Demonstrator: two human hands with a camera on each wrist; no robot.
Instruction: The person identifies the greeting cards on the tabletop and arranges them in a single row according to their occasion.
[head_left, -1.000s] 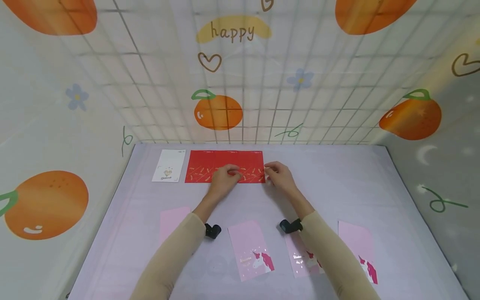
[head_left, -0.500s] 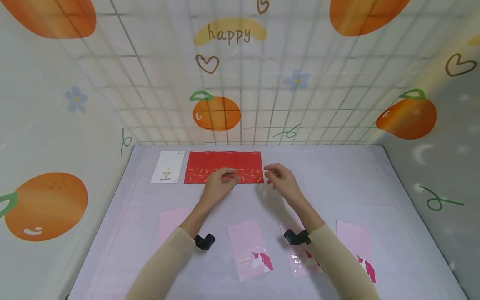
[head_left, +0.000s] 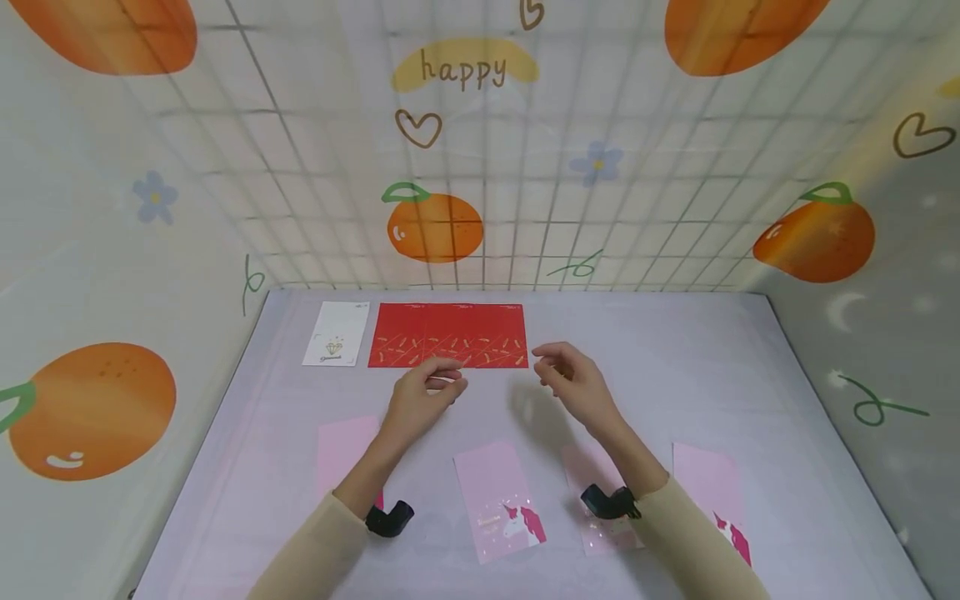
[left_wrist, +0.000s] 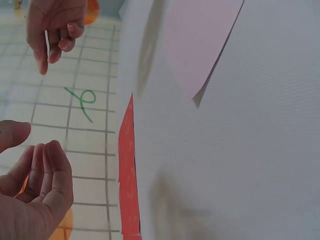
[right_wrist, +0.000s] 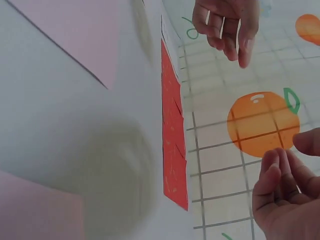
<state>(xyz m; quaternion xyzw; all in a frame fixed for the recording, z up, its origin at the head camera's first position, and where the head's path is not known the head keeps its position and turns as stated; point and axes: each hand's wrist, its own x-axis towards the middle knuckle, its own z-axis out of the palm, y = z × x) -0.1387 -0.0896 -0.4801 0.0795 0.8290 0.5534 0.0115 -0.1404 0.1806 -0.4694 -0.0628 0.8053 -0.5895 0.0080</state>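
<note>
Red paper envelopes (head_left: 450, 333) with gold marks lie side by side in a row at the back of the table. My left hand (head_left: 420, 398) hovers just in front of them, fingers loosely bent and holding nothing; the left wrist view shows a gap between its thumb and fingertips (left_wrist: 56, 150). Off the row's right end hangs my right hand (head_left: 579, 387), bent loosely too, with nothing between thumb and fingers in the right wrist view. Left of the red row lies a white envelope (head_left: 335, 335) with a gold diamond print.
Several pink envelopes lie nearer me, among them one with a unicorn (head_left: 501, 504) in the middle and another (head_left: 705, 479) at the right. My forearms partly cover others. A patterned cloth wall (head_left: 630, 217) rises behind the white tabletop (head_left: 675, 367).
Both hands have drawn back toward me from the red envelopes and moved a little apart. The envelopes have stayed in place.
</note>
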